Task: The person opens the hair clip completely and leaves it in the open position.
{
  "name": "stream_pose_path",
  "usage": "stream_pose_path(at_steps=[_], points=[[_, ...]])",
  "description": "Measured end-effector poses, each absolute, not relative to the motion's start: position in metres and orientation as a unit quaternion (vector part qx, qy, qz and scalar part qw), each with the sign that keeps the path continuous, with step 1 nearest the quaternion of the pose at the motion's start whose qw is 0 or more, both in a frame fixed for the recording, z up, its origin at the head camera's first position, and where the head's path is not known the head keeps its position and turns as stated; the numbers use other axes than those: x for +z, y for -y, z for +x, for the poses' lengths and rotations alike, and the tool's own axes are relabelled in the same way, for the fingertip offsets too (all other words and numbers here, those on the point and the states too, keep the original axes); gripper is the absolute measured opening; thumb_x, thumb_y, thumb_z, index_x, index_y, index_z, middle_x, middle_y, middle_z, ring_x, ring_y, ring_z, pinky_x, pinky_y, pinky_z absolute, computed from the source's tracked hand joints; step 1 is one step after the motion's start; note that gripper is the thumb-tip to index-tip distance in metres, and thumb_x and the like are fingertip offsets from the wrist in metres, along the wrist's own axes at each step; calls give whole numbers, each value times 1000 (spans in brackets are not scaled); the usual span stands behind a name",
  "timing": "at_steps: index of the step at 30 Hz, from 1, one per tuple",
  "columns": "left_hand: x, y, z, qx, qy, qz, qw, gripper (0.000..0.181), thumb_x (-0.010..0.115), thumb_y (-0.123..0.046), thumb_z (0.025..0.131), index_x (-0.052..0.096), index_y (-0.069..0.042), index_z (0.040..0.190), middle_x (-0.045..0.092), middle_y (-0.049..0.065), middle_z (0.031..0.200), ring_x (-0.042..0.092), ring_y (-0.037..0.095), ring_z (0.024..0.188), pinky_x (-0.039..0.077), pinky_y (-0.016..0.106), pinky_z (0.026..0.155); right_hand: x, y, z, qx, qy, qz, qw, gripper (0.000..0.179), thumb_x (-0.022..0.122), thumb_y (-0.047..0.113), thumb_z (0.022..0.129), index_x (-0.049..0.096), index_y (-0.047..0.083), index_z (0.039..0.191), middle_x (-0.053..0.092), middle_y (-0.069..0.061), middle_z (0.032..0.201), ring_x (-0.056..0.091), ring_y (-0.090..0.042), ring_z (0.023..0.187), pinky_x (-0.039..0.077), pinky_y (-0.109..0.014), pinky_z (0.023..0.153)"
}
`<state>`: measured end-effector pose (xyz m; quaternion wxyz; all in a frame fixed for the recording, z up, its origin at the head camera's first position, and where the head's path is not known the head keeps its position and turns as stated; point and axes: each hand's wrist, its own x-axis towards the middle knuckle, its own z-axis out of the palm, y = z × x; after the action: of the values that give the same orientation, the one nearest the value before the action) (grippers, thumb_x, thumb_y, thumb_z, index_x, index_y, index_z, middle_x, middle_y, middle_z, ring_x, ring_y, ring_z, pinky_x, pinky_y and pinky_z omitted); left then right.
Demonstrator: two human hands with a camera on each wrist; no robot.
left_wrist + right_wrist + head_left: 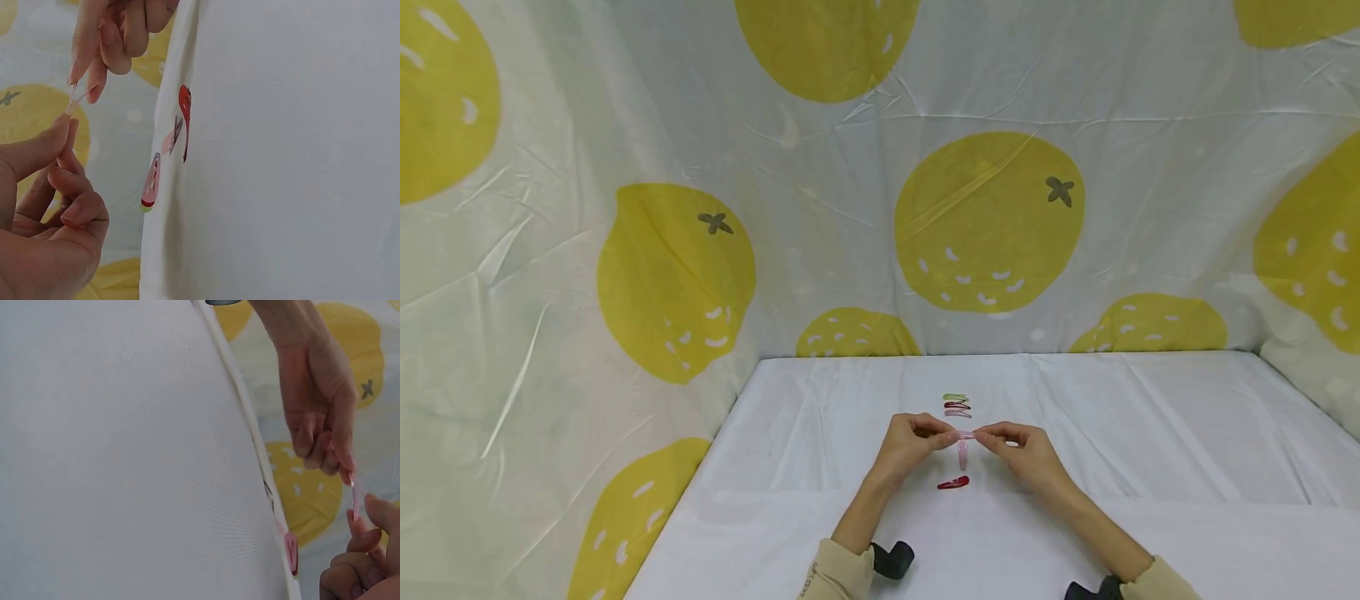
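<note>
Both hands hold a small pink snap hair clip above the white table. My left hand pinches one end between thumb and forefinger. At the other end are the thumb and forefinger of my right hand. In the left wrist view the clip shows its two thin parts spread apart in a V, right-hand fingertips at their ends. Below the hands lie another pink clip and a red clip. Beyond them, a green clip, a dark red clip and a dusky pink clip lie in a stack-like row.
A white cloth covers the table. Behind and at the sides hangs a pale curtain printed with yellow fruit. Black wrist mounts sit by the beige sleeves.
</note>
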<state>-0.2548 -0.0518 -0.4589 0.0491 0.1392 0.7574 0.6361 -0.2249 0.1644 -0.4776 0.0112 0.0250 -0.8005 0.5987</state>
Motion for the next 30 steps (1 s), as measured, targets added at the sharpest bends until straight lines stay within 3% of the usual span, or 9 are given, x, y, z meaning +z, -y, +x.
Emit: stream_pose_path(at_steps=[3, 7, 13, 22, 30], points=[[-460, 52, -256, 634, -757, 152, 49, 18, 86, -8, 83, 81, 3, 96, 75, 16, 88, 56, 8, 74, 44, 18, 65, -477, -164, -225, 605, 796, 12, 1, 31, 76, 37, 94, 80, 11, 111, 75, -1, 101, 53, -9, 92, 43, -25, 83], [-461, 52, -257, 630, -756, 171, 42, 21, 87, -3, 80, 81, 2, 98, 66, 13, 79, 49, 8, 69, 40, 17, 60, -475, -163, -224, 615, 789, 0, -17, 35, 75, 36, 95, 78, 7, 115, 61, 4, 87, 44, -10, 83, 37, -26, 74], [-459, 51, -255, 629, -756, 183, 26, 23, 87, -4, 80, 82, 2, 101, 68, 23, 86, 49, 8, 70, 39, 17, 60, -477, -163, -226, 616, 787, -19, -32, 37, 76, 39, 94, 78, 8, 113, 52, 6, 76, 38, -9, 64, 34, -24, 61], [-461, 52, -257, 631, -756, 171, 22, 19, 87, -7, 81, 83, -3, 99, 73, 21, 93, 53, 6, 76, 43, 17, 64, -476, -163, -224, 622, 783, -6, -18, 37, 80, 40, 90, 79, 12, 113, 59, 5, 84, 36, -8, 63, 37, -24, 68], [-461, 52, -258, 635, -751, 181, 21, 20, 86, -4, 82, 81, 3, 100, 71, 28, 92, 53, 7, 74, 43, 17, 63, -478, -163, -222, 616, 786, 32, 38, 27, 82, 33, 89, 82, 14, 108, 78, -3, 105, 63, -5, 94, 51, -22, 81]])
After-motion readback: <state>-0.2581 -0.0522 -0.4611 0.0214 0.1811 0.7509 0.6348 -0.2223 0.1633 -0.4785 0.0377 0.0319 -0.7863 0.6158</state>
